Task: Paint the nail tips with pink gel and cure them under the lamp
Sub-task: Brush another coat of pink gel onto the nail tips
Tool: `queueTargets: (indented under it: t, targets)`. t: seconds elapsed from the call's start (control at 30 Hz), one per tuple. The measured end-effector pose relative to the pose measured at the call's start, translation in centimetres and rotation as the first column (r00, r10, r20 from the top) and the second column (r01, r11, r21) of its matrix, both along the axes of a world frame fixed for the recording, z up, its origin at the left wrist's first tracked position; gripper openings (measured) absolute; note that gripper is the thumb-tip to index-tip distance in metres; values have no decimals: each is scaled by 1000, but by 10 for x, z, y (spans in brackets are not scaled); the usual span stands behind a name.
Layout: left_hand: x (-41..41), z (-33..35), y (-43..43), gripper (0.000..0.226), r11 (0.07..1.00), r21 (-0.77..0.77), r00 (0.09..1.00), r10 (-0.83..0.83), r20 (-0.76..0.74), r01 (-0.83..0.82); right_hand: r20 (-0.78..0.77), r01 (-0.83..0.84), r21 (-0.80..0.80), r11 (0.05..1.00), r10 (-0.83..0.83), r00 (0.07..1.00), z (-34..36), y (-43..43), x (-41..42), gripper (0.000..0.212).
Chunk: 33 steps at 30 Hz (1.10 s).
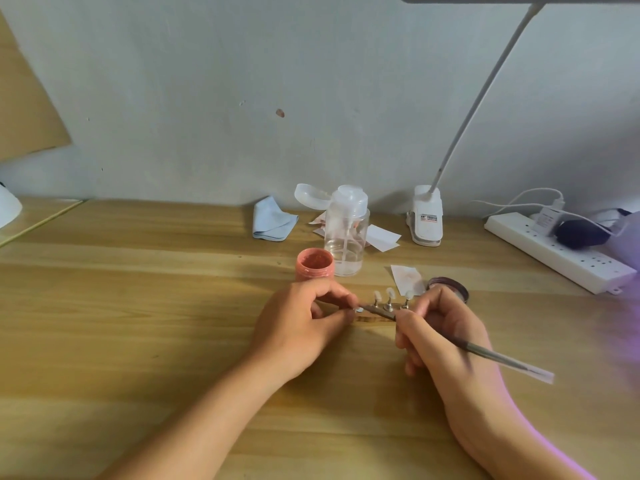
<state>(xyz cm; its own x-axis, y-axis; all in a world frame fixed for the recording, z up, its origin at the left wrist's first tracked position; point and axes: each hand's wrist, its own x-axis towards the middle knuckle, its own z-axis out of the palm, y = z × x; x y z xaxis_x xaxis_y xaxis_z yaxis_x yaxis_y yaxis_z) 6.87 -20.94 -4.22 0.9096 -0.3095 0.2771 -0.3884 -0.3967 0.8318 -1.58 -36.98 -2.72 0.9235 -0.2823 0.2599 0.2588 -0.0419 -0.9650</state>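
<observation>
Centrally on a wooden desk (138, 306), the left hand (304, 323) pinches a small pale nail tip (358, 309) between thumb and fingers. The right hand (440, 337) grips a thin brush (485, 353), its point at that tip. Three more nail tips (390, 293) stand upright just behind. An open pink gel jar (314, 264) sits beyond the left hand, beside a clear pump bottle (346, 237).

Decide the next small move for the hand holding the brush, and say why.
Probably stroke the brush across the small nail tip pinched by the left hand: the right hand holds the brush's tip at it. The three nail tips on stands beside it look unpainted, so painting seems barely begun.
</observation>
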Motion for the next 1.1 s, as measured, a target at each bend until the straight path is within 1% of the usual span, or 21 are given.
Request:
queueTargets:
  t: [0.1, 0.2, 0.4, 0.5, 0.6, 0.7, 0.83, 1.0, 1.1]
  targets:
    - [0, 0, 0, 18, 1000, -5, 1000, 4, -2, -4, 5, -2, 18, 1000, 2, 1000, -1, -1, 0, 27]
    - [-1, 0, -1, 17, 1000, -3, 1000, 6, 6, -6, 3, -4, 18, 1000, 4, 1000, 0, -1, 0, 23]
    - [-1, 1, -1, 18, 1000, -21, 1000, -1, 5, 1, -6, 3, 10, 1000, -3, 1000, 0, -1, 1, 27]
    - [-1, 1, -1, 21, 1000, -27, 1000, -4, 1, 4, -6, 6, 9, 1000, -6, 1000, 0, -1, 1, 26]
    - [0, 0, -1, 21, 999, -39, 1000, -3, -6, 3, -6, 5, 24, 1000, -5, 1000, 0, -2, 1, 30]
    - [-1, 1, -1, 16, 1000, -31, 1000, -2, -2, 2, 1, -7, 35, 999, 7, 1000, 0, -2, 0, 25]
    - [-2, 3, -1, 17, 1000, -23, 1000, -1, 0, 1, 0, -17, 42, 999, 17, 1000, 0, -2, -1, 17]
    - [-1, 2, -2, 17, 999, -46, 1000, 0, -16, -1, -2, -16, 66, 998, 16, 1000, 1, -1, 0, 21]
    - [-1, 1, -1, 19, 999, -44, 1000, 2, -22, -3, -1, -33, 58, 998, 33, 999, 0, -2, 0, 20]
